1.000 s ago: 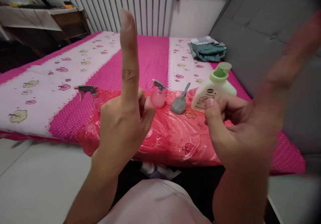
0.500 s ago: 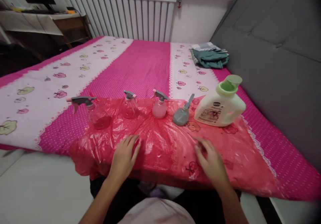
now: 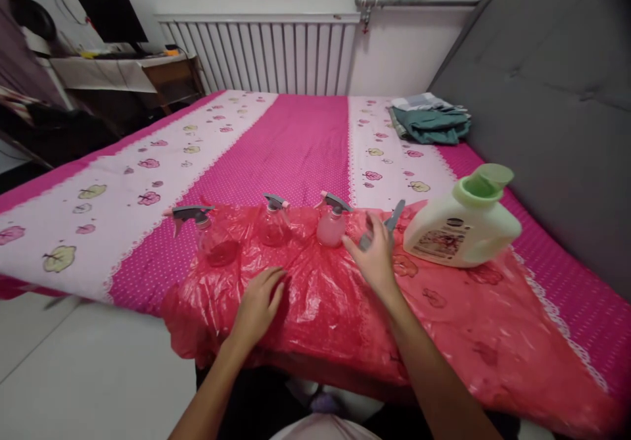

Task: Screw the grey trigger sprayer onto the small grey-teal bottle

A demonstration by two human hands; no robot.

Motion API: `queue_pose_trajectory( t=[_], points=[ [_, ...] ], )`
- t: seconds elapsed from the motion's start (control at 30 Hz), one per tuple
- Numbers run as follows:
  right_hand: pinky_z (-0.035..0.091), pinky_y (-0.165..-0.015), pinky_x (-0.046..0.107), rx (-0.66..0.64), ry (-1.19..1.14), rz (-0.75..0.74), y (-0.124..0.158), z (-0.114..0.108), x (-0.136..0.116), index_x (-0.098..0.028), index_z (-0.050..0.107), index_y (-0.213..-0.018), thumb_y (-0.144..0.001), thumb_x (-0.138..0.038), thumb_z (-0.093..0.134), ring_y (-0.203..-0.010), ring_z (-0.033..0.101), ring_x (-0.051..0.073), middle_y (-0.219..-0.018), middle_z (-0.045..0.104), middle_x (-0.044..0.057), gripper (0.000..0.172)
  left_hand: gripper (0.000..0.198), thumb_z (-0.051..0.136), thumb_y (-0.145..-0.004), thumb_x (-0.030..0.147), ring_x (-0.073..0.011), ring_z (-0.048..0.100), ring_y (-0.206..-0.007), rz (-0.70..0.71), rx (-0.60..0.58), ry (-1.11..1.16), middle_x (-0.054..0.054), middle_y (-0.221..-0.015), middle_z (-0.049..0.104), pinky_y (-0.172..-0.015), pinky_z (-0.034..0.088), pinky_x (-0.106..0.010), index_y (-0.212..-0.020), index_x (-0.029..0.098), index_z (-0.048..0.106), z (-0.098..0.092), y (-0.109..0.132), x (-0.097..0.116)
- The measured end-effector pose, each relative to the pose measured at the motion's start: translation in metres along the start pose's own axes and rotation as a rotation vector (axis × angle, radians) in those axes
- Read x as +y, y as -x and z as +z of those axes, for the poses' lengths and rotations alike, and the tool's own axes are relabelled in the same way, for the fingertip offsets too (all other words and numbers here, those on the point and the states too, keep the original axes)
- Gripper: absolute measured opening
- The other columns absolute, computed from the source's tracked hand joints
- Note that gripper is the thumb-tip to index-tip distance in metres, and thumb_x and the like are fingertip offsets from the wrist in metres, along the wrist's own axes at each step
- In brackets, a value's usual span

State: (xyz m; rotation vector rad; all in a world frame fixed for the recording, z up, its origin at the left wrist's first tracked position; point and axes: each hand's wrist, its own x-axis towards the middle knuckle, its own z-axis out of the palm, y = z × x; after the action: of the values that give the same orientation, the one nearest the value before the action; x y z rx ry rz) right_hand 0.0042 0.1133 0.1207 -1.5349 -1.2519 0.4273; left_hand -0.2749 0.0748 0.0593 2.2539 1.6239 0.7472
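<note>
Three clear spray bottles with grey and pink heads stand in a row on a red plastic sheet [image 3: 320,302]: one at the left [image 3: 217,243], one in the middle [image 3: 274,224], and a cloudy one [image 3: 330,227]. My right hand [image 3: 375,256] is raised beside the cloudy bottle, fingers apart, partly hiding a small grey bottle [image 3: 394,215] behind it. A large pale green jug [image 3: 458,229] with a green cap stands to the right. My left hand [image 3: 259,305] rests on the sheet with nothing in it, thumb and fingers apart.
The sheet covers the near edge of a bed with a pink patterned cover [image 3: 296,144]. Folded clothes [image 3: 431,121] lie at the back right by a grey headboard [image 3: 547,91]. A desk with a monitor [image 3: 111,16] stands at the back left, beside a radiator [image 3: 266,55].
My right hand has moved forward and left, from the bare sheet to the small grey bottle. My left hand stays on the sheet. The camera view has shifted, so the objects appear lower and further right.
</note>
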Motion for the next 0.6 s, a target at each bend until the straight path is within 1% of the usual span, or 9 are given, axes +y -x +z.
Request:
queue_pose_trajectory(
  t=[0.07,0.1,0.13,0.2,0.27,0.33,0.4,0.5,0.6],
  points=[
    [0.036,-0.125,0.042,0.034,0.176,-0.040,-0.039,0.021,-0.016,-0.011,0.043,-0.155,-0.083,-0.034,0.078,-0.145,0.041,0.027,-0.152,0.041,0.020,0.083,0.037,0.047,-0.105,0.032,-0.0262,0.062,-0.136,0.044,-0.035,0.013,-0.008,-0.144,0.068,-0.119,0.049,-0.049,-0.133,0.023,0.068,0.013,-0.001,0.010],
    [0.033,-0.125,0.040,-0.016,0.291,-0.103,-0.054,0.027,-0.022,-0.012,0.045,-0.153,-0.086,-0.031,0.078,-0.147,0.037,0.027,-0.154,0.038,0.019,0.078,0.038,0.046,-0.105,0.031,-0.0267,0.060,-0.139,0.056,-0.045,0.014,-0.009,-0.147,0.066,-0.120,0.048,-0.050,-0.136,0.022,0.067,0.018,0.000,0.014],
    [0.034,-0.123,0.039,-0.122,0.423,-0.150,-0.066,0.031,-0.026,-0.014,0.049,-0.151,-0.089,-0.028,0.077,-0.145,0.039,0.027,-0.151,0.042,0.018,0.070,0.039,0.046,-0.105,0.030,-0.0271,0.058,-0.141,0.061,-0.049,0.011,-0.009,-0.149,0.064,-0.121,0.048,-0.050,-0.137,0.022,0.066,0.021,0.001,0.016],
    [0.041,-0.112,0.036,-0.313,0.587,-0.206,-0.081,0.035,-0.032,-0.016,0.059,-0.140,-0.093,-0.028,0.074,-0.132,0.050,0.026,-0.138,0.056,0.015,0.051,0.040,0.044,-0.106,0.029,-0.0277,0.056,-0.144,0.055,-0.057,-0.001,-0.010,-0.152,0.062,-0.121,0.048,-0.051,-0.140,0.021,0.064,0.023,0.001,0.018],
    [0.044,-0.094,0.029,-0.411,0.652,-0.203,-0.088,0.036,-0.034,-0.017,0.068,-0.125,-0.097,-0.027,0.071,-0.112,0.060,0.023,-0.119,0.065,0.012,0.030,0.041,0.044,-0.106,0.028,-0.0282,0.054,-0.145,0.050,-0.079,-0.021,-0.011,-0.153,0.061,-0.123,0.046,-0.053,-0.141,0.020,0.063,0.023,-0.003,0.018],
    [0.038,-0.079,0.025,-0.423,0.681,-0.181,-0.090,0.037,-0.035,-0.017,0.071,-0.115,-0.101,-0.025,0.065,-0.098,0.062,0.020,-0.110,0.067,0.011,0.018,0.040,0.044,-0.106,0.027,-0.0285,0.053,-0.146,0.054,-0.106,-0.041,-0.010,-0.153,0.061,-0.124,0.043,-0.055,-0.141,0.020,0.063,0.022,-0.009,0.018],
    [0.029,-0.070,0.025,-0.412,0.710,-0.160,-0.090,0.036,-0.037,-0.017,0.070,-0.113,-0.102,-0.023,0.061,-0.094,0.061,0.018,-0.110,0.068,0.010,0.015,0.040,0.045,-0.105,0.025,-0.0288,0.051,-0.148,0.062,-0.132,-0.063,-0.010,-0.153,0.061,-0.125,0.042,-0.055,-0.140,0.021,0.063,0.022,-0.017,0.018],
    [0.020,-0.066,0.028,-0.390,0.730,-0.136,-0.088,0.031,-0.040,-0.017,0.070,-0.110,-0.103,-0.024,0.061,-0.092,0.060,0.019,-0.109,0.068,0.009,0.013,0.040,0.046,-0.106,0.025,-0.0290,0.051,-0.147,0.057,-0.160,-0.084,-0.011,-0.153,0.060,-0.124,0.042,-0.053,-0.140,0.019,0.063,0.025,-0.025,0.019],
    [0.018,-0.066,0.028,-0.365,0.718,-0.140,-0.087,0.023,-0.044,-0.018,0.069,-0.108,-0.103,-0.024,0.060,-0.094,0.059,0.018,-0.110,0.068,0.009,0.012,0.038,0.046,-0.106,0.026,-0.0285,0.058,-0.141,0.038,-0.176,-0.086,-0.013,-0.149,0.063,-0.121,0.045,-0.050,-0.137,0.018,0.066,0.028,-0.026,0.021]
  ],
)
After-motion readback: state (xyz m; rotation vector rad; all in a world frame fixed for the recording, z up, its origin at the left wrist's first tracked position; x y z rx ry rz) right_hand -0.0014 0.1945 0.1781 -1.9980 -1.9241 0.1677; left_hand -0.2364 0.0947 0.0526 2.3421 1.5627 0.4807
